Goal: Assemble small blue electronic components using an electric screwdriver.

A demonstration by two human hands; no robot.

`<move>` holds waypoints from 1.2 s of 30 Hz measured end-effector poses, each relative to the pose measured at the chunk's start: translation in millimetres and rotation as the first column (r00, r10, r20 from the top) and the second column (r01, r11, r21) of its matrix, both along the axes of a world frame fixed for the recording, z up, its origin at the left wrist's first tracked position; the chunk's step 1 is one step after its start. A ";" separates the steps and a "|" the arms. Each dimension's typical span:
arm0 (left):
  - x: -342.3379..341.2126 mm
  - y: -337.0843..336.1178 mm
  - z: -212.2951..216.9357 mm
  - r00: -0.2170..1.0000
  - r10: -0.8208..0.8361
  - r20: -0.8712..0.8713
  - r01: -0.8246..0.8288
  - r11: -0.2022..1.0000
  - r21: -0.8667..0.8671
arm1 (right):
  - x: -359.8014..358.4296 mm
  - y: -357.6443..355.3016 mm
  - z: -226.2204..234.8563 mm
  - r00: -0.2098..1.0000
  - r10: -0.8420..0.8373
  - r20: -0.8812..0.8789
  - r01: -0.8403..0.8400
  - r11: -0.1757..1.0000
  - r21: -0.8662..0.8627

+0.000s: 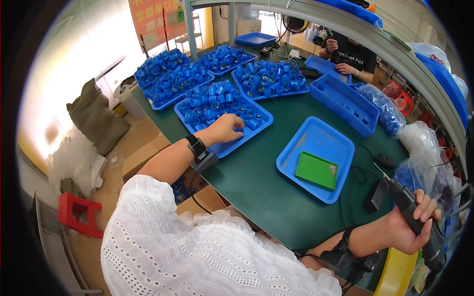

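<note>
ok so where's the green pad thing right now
In the head view the green pad lies flat inside the shallow blue tray on the green table, right of centre, between the left hand and the right hand gripping the black tool.

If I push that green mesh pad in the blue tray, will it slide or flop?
The green mesh pad lies flat and thin on the blue tray, so it is probably light and would likely slide on the smooth plastic. It keeps straight edges, so it is likely fairly stiff, though it might flex when lifted by one corner.
</note>
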State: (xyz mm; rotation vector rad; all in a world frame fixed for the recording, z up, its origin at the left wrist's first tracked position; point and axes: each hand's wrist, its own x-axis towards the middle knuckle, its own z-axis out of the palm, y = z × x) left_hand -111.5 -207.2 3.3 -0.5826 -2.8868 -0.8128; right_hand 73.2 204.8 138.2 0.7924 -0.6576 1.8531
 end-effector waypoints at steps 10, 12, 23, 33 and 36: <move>-29.7 33.1 32.1 0.957 -0.017 -0.291 -0.008 0.996 -0.085 | -4.8 2.3 1.2 1.000 0.001 0.010 -0.001 1.000 0.031; -35.7 46.3 29.7 0.978 0.004 -0.209 -0.054 0.971 -0.231 | -3.9 -1.9 2.0 1.000 0.006 0.020 -0.007 0.999 0.033; -56.5 47.2 12.5 0.968 0.228 -0.107 -0.251 0.906 -0.340 | 0.8 3.1 -0.5 1.000 -0.020 -0.003 0.020 1.000 -0.020; -11.5 2.4 40.4 0.980 0.080 -0.181 -0.056 0.989 0.137 | 3.1 15.8 -3.0 0.999 -0.036 -0.028 0.035 0.999 -0.035; 33.7 -15.5 37.9 0.983 -0.025 -0.183 -0.005 0.987 -0.160 | 2.0 15.7 -2.5 0.999 -0.015 -0.037 0.014 0.999 -0.038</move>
